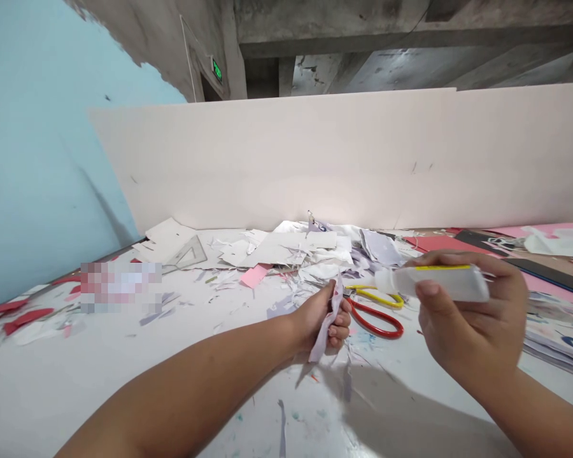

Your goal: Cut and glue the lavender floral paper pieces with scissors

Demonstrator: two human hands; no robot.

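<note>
My left hand point(318, 321) is closed round a narrow strip of pale lilac paper point(328, 324) above the middle of the table. In my right hand point(477, 324) lies a clear squeeze bottle of glue point(446, 283) with a yellow label, tilted on its side. Its nozzle points left toward the top of the strip; whether the two touch I cannot tell. Just behind and between the hands, a pair of scissors point(376, 321) with one red and one yellow handle rests on the table, its blades mostly hidden by my left hand and paper scraps.
A heap of white and grey paper offcuts point(286, 248) lies along the pale partition point(315, 159). On it sits a clear set square point(191, 253). Red scraps point(26, 320) are at the left; pink sheets and dark strips point(549, 273) at the right. Small shreds litter the white table point(172, 375).
</note>
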